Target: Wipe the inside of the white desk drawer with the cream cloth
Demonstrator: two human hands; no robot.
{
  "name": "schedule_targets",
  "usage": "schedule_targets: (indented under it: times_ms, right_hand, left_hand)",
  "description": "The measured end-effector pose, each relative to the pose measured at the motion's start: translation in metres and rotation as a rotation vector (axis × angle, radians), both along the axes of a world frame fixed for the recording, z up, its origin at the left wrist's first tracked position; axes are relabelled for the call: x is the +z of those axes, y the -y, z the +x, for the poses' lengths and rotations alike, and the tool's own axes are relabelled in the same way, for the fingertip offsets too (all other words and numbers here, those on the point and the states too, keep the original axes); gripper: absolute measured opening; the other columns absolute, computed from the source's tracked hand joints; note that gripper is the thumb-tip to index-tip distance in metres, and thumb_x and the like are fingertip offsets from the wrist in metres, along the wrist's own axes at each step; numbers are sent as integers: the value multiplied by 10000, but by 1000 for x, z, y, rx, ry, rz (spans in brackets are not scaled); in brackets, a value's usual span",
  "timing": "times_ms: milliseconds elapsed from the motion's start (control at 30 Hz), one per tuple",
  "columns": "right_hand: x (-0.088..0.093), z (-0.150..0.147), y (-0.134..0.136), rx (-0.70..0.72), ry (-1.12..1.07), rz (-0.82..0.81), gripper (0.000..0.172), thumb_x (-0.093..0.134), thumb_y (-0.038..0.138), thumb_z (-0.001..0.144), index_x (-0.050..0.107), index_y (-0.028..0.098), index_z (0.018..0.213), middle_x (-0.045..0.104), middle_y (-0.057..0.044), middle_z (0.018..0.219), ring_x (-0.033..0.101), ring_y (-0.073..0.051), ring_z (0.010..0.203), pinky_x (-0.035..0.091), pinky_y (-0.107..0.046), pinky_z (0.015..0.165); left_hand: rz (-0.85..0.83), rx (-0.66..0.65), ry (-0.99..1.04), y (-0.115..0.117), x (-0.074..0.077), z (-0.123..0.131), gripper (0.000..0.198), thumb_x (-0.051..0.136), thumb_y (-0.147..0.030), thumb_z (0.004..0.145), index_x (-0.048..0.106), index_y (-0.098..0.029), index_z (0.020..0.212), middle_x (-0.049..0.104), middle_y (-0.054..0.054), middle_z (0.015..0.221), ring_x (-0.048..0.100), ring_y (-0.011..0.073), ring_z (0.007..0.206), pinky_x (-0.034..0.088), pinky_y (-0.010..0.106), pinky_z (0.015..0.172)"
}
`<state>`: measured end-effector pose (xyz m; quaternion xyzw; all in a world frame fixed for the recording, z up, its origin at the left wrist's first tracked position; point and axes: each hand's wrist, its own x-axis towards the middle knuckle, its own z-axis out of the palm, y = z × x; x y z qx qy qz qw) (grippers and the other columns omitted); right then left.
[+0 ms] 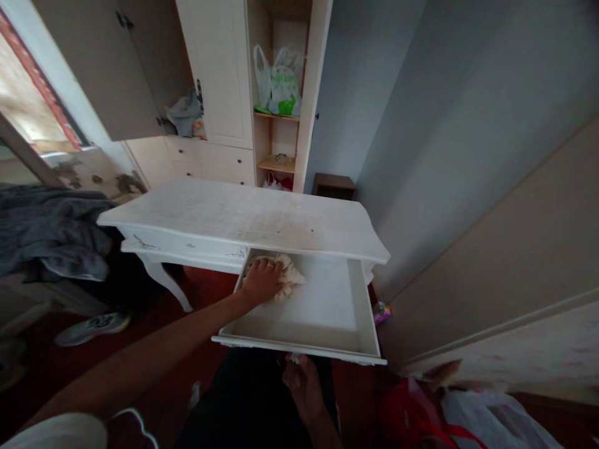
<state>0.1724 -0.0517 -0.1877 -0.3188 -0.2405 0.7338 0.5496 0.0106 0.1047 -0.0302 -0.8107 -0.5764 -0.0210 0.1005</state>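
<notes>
My left hand (pixel 262 280) reaches into the open drawer (pixel 327 337) of a white desk (pixel 243 215) and presses a crumpled cream cloth (pixel 289 277) against the drawer's far left corner, fingers curled over it. My right hand (pixel 302 380) is below the drawer's front edge, fingers closed at the underside of the drawer front, where a small pale handle shows. The rest of the drawer's inside is bare white.
A white wardrobe (pixel 219 75) stands behind the desk with plastic bags (pixel 278 81) on an open shelf. Grey bedding (pixel 47 231) lies at left, a sneaker (pixel 91 327) on the dark red floor. A red bag (pixel 412 418) sits at lower right by the wall.
</notes>
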Motion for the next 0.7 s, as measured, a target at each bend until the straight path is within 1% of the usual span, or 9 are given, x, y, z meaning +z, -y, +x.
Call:
schedule_targets:
  times_ms: [67, 133, 200, 267, 367, 500, 600, 667, 700]
  right_hand:
    - [-2, 0, 1, 1, -18, -4, 477, 677, 624, 787, 762, 158, 834, 331, 66, 492, 274, -91, 497, 290, -267, 537]
    - [-2, 0, 1, 5, -20, 2, 463, 679, 611, 792, 764, 157, 838, 331, 66, 489, 282, -91, 498, 297, -266, 540]
    - [-1, 1, 1, 9, -5, 8, 457, 680, 605, 794, 765, 158, 835, 332, 66, 486, 288, -91, 497, 303, -266, 542]
    - [0, 1, 1, 0, 4, 9, 451, 682, 603, 792, 764, 161, 832, 337, 64, 489, 291, -94, 502, 309, -267, 544]
    - [1, 1, 1, -5, -8, 6, 441, 696, 597, 783, 763, 162, 818, 333, 66, 490, 273, -92, 502, 305, -267, 539]
    - [3, 1, 1, 10, -8, 10, 455, 684, 604, 791, 768, 158, 825, 344, 63, 482, 280, -94, 499, 307, -274, 545]
    - [4, 2, 1, 14, 7, 12, 454, 669, 601, 805, 770, 160, 842, 354, 60, 479, 290, -101, 504, 313, -280, 554]
    - [5, 3, 2, 19, 17, 14, 449, 674, 597, 799, 770, 161, 844, 353, 61, 476, 288, -100, 502, 312, -280, 553]
    - [5, 3, 2, 20, 19, 14, 449, 677, 596, 796, 769, 160, 845, 353, 61, 476, 289, -100, 502, 311, -280, 552]
  left_hand:
    - [-81, 36, -21, -1, -1, -4, 679, 613, -592, 805, 511, -166, 1325, 601, 218, 1254, 514, 406, 1201, 395, 539, 987]
    - [-269, 36, -45, -4, 2, -5, 982, 717, -709, 628, 425, -186, 1407, 575, 234, 1295, 515, 440, 1202, 431, 564, 943]
    - [-452, 1, -65, -6, 6, -5, 1227, 806, -686, 494, 283, -207, 1494, 521, 250, 1364, 514, 437, 1223, 461, 555, 920]
    - [-538, -36, -72, -5, 7, -4, 1308, 845, -603, 483, 169, -215, 1534, 445, 265, 1435, 492, 415, 1268, 473, 533, 930]
    - [-521, 1, -51, 1, 2, -2, 1233, 827, -524, 541, 167, -212, 1534, 430, 261, 1439, 523, 410, 1232, 492, 530, 905]
    - [-310, 168, 0, 8, -14, 3, 1005, 725, -517, 675, 256, -212, 1510, 487, 229, 1388, 554, 446, 1155, 493, 569, 861]
    - [-136, 275, 71, 1, -25, 4, 920, 621, -536, 785, 262, -97, 1510, 427, 265, 1450, 383, 466, 1343, 438, 539, 987]
    - [-29, 288, 79, -8, -31, 4, 863, 551, -510, 845, 269, -20, 1497, 342, 276, 1518, 208, 426, 1452, 321, 503, 1117]
    - [16, 281, 70, -12, -33, 5, 820, 519, -474, 871, 269, -5, 1496, 307, 271, 1542, 158, 404, 1473, 267, 494, 1153]
